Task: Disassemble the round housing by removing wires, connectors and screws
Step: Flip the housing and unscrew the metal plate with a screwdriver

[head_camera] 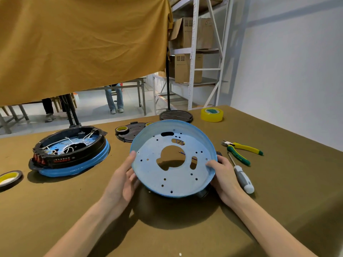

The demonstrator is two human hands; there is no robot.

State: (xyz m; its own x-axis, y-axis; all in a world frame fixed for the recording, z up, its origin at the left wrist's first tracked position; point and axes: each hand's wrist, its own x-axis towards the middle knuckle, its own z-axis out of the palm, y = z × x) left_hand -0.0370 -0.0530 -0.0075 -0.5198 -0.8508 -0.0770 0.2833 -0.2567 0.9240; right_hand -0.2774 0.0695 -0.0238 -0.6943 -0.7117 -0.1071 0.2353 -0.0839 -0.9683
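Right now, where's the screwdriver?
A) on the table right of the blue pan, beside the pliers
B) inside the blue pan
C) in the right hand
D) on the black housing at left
A: the screwdriver lies on the table just right of the blue pan, near the pliers; both hands hold the pan's rim.
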